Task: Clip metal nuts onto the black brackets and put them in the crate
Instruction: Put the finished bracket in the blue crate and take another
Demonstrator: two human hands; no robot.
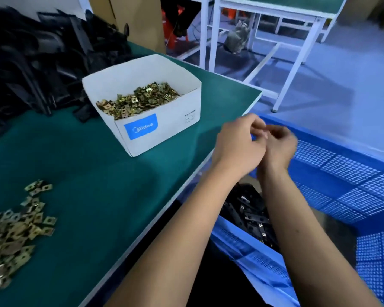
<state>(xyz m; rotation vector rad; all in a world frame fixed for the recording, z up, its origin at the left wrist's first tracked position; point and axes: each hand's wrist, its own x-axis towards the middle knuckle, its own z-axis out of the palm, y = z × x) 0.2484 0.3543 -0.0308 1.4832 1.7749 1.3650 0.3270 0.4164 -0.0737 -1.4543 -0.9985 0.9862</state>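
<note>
Green matting covers the surface (93, 196), whose pale edge runs diagonally toward a white-framed bench (275, 18) across a bluish floor. Off that edge the two hands meet above a blue perforated crate (353, 173). The left hand (237, 147) has its fingers curled inward, and the right hand (279, 145) is curled too, pressed against the left; both are blurred, and I cannot tell what, if anything, sits between the fingertips or whether either really grips something. Below the forearms, inside the crate, lies a heap of black brackets with metal nuts already clipped on (248, 209), too tangled to count. Back on the surface stands one white cardboard box (160, 134) with a blue label, holding a mound of brass-coloured nuts (138, 99). A second, loose scatter of nuts (16, 227) is spread at the near left corner, far too many to number. Behind the box, a big pile of bare black brackets (36, 58) fills the far left.
</note>
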